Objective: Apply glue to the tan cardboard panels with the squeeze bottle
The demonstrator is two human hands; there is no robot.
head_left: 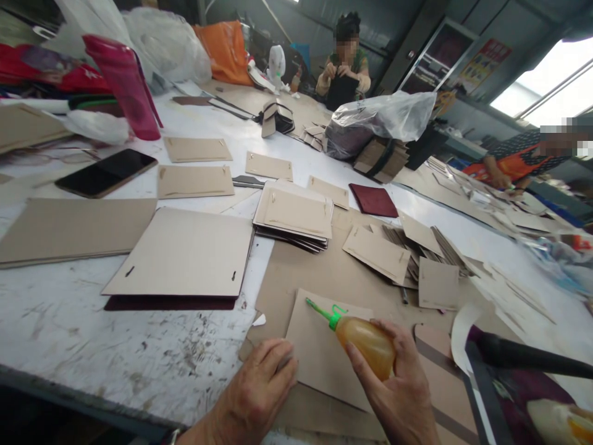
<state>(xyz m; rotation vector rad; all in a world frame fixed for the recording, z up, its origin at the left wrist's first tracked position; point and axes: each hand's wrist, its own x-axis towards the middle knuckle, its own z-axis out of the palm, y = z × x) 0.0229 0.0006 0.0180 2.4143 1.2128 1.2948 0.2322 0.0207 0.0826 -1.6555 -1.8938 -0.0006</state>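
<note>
My right hand (402, 383) is wrapped round a squeeze glue bottle (368, 343) of amber liquid. Its green nozzle points up and left over a flat beige panel (319, 364). At the panel's left edge rests my left hand (262, 386), fingers curled; what they grip, if anything, is hidden. Beneath the panel lies a larger brown sheet (296, 272). Beyond it stands a stack of small beige pieces (296, 213) with glue-like marks on the top one. To the left, a larger beige panel with two slots (185, 253) lies over dark red material.
More beige pieces (377, 253) are piled at the right, near a dark red piece (373, 199). A phone (106, 173) and a pink bottle (123, 86) stand out at the left. Black-and-purple material (509, 371) occupies the near right. Two people work farther back.
</note>
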